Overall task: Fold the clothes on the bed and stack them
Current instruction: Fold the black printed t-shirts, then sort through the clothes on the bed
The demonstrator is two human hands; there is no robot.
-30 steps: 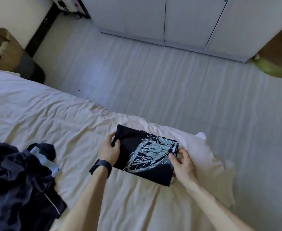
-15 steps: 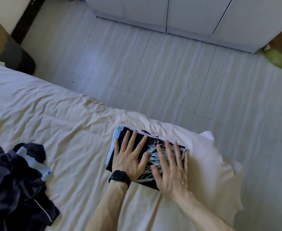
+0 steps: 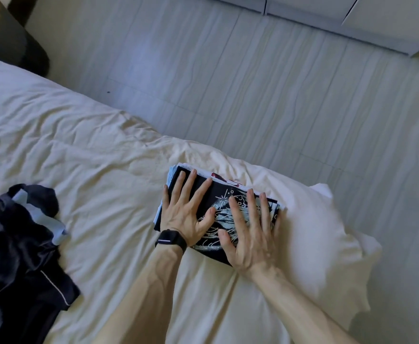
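A folded black T-shirt with a pale blue print (image 3: 222, 200) lies on top of a small stack of folded clothes (image 3: 172, 170) near the corner of the bed (image 3: 92, 157). My left hand (image 3: 185, 209) presses flat on the shirt's left half, fingers spread; a black watch is on its wrist. On the right half my right hand (image 3: 250, 227) presses down flat, covering most of the print. Light blue, white and red edges of the lower garments show along the far and left sides of the stack.
A heap of unfolded dark clothes with a pale blue piece (image 3: 17, 256) lies at the left of the bed. Beyond the bed's corner is pale plank floor (image 3: 253, 83), with white wardrobe doors (image 3: 389, 18) at the top.
A second ago both hands gripped the folded shirt by its sides; it now rests on the stack and both palms press flat on it. The camera has tilted down and closer.
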